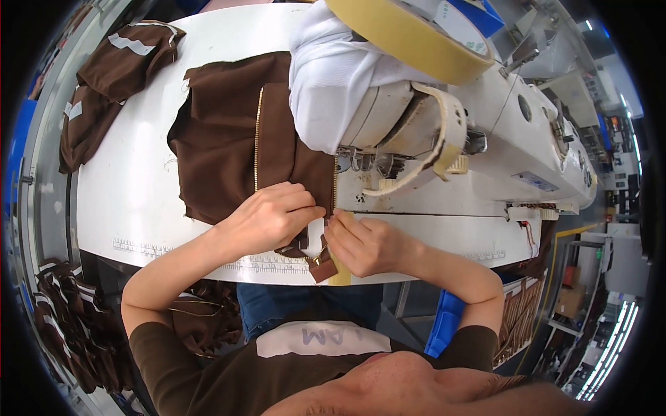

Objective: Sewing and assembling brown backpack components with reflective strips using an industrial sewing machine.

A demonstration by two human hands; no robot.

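Observation:
A brown fabric piece [218,132] with gold zipper teeth [259,139] lies on the white sewing table, left of the sewing machine's needle area. Another gold-toothed zipper edge [336,184] runs past the presser foot toward me. My left hand [270,216] rests on the near end of the cloth, thumb and fingers pinched at the zipper edge. Close beside it, my right hand [364,243] also pinches that edge, fingers closed. Below the hands hangs the zipper's loose end with a brown tab [323,270] at the table edge. The fingertips hide the exact grip.
The white sewing machine [479,159] fills the right side, its head wrapped in white cloth [319,90] under a yellow tape roll [416,35]. Folded brown pieces [125,66] lie at the far left. Brown pieces hang below left [76,326]; a blue bin [444,322] stands below right.

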